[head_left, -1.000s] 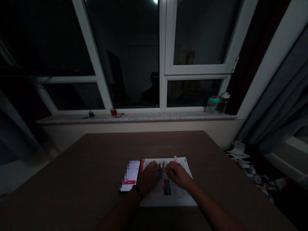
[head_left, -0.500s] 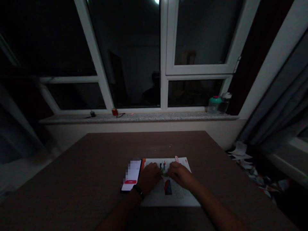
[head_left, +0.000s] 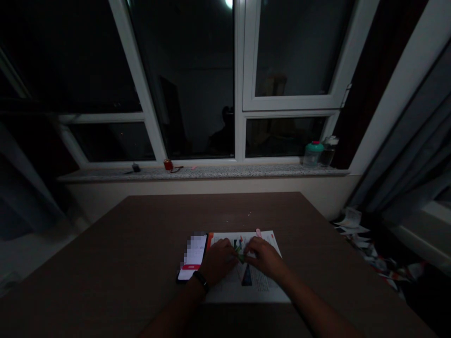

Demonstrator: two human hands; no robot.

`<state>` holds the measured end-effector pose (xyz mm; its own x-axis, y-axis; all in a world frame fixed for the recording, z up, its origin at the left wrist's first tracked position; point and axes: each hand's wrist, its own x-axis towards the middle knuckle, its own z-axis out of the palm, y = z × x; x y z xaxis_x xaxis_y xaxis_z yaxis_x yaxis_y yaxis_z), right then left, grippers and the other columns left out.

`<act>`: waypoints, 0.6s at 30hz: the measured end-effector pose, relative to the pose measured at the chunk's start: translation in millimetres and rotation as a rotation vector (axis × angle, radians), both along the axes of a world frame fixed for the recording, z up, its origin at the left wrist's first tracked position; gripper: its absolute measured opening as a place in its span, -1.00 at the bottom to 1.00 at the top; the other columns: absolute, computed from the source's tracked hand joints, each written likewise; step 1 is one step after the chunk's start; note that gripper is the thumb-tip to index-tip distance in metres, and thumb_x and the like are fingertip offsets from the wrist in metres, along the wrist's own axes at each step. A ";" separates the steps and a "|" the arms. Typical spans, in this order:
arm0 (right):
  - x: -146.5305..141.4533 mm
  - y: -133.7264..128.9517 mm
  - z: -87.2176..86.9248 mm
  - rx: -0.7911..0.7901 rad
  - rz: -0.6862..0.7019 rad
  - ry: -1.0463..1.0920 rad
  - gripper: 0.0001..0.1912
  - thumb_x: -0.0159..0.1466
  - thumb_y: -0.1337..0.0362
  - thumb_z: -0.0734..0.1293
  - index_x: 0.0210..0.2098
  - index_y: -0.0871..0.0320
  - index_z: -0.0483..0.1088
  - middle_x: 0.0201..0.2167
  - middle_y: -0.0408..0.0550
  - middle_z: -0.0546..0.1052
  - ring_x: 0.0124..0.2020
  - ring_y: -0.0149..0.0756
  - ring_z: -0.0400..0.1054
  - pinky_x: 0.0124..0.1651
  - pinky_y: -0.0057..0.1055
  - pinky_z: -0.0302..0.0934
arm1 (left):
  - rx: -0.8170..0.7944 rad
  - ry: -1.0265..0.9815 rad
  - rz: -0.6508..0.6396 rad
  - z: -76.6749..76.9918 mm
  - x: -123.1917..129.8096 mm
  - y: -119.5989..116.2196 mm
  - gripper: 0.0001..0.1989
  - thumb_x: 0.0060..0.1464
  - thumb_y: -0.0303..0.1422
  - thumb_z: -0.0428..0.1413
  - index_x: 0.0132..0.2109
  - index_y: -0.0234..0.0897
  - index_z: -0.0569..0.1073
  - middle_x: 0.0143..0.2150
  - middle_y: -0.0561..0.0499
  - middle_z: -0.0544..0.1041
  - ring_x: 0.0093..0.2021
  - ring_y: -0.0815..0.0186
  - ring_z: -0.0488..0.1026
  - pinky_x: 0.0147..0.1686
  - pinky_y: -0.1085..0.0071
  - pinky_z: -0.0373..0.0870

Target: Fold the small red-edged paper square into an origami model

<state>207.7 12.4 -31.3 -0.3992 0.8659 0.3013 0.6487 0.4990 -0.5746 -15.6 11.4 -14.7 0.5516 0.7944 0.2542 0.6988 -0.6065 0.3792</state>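
Observation:
My left hand (head_left: 220, 258) and my right hand (head_left: 266, 256) meet over a printed page (head_left: 253, 295) lying on the table. Their fingertips pinch a small green piece (head_left: 241, 257) from either side; it is too small and dim to tell its kind. A dark band circles my left wrist. Coloured pictures and text show on the page around the fingers. Left of my left hand lies a phone (head_left: 193, 256) with its screen lit. A slim pink object (head_left: 258, 233) rests at the page's far edge, just beyond my right hand.
The brown table (head_left: 141, 244) reaches to the wall below a window. On the stone sill (head_left: 218, 172) stand a teal-lidded bottle (head_left: 313, 154), a clear bottle (head_left: 329, 151) and a small red object (head_left: 168, 164). Papers (head_left: 352, 218) are piled beyond the table's right side.
The fingers of my right hand have shifted slightly, and more of the green piece shows between the hands. The phone and page stay in place.

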 end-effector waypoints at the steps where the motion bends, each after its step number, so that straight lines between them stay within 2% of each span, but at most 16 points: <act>1: 0.1 -0.6 0.4 0.004 -0.009 0.004 -0.90 0.18 0.26 0.46 -0.29 0.08 0.50 -0.31 -0.11 0.45 -0.19 -0.25 0.36 0.01 -0.30 0.18 | 0.001 0.001 0.001 0.7 0.6 -0.7 -0.95 0.16 -0.40 0.20 -0.21 -0.20 0.50 -0.14 0.02 0.43 -0.11 0.24 0.34 -0.14 0.32 0.26; 4: 0.0 -1.6 2.0 0.023 0.006 -0.003 -0.93 0.20 0.28 0.44 -0.37 0.10 0.47 -0.33 -0.13 0.45 -0.19 -0.25 0.36 0.02 -0.31 0.15 | -0.003 0.021 0.009 2.7 2.2 -2.4 -0.91 0.13 -0.43 0.20 -0.20 -0.21 0.46 -0.13 0.02 0.42 -0.10 0.23 0.34 -0.12 0.31 0.26; 7: -0.4 -1.0 3.2 0.003 0.020 -0.045 -0.91 0.21 0.30 0.43 -0.42 0.10 0.46 -0.36 -0.14 0.44 -0.20 -0.26 0.36 -0.07 -0.37 0.15 | -0.004 0.041 0.023 1.9 2.8 -2.6 -0.89 0.11 -0.45 0.21 -0.21 -0.23 0.45 -0.13 0.02 0.42 -0.10 0.22 0.34 -0.13 0.29 0.26; 13: -1.3 -0.3 5.1 -0.049 -0.012 -0.129 -0.93 0.20 0.27 0.43 -0.39 0.10 0.47 -0.37 -0.14 0.44 -0.29 -0.31 0.35 -0.25 -0.45 0.09 | -0.015 0.050 0.031 -1.1 1.0 -1.1 -0.92 0.12 -0.42 0.21 -0.22 -0.22 0.46 -0.13 0.02 0.43 -0.10 0.22 0.34 -0.13 0.29 0.24; 18: -2.6 -2.4 4.7 -0.004 0.004 -0.113 -0.95 0.22 0.31 0.40 -0.36 0.11 0.44 -0.37 -0.16 0.43 -0.28 -0.33 0.34 -0.26 -0.47 0.08 | 0.001 0.042 0.024 0.6 1.2 -1.0 -0.92 0.12 -0.44 0.20 -0.22 -0.22 0.45 -0.13 0.02 0.42 -0.09 0.22 0.33 -0.11 0.30 0.24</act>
<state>205.1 10.0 -26.6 -0.4343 0.8652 0.2506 0.7074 0.4998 -0.4998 -14.3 10.4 -14.1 0.5425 0.8074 0.2321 0.7283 -0.5897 0.3489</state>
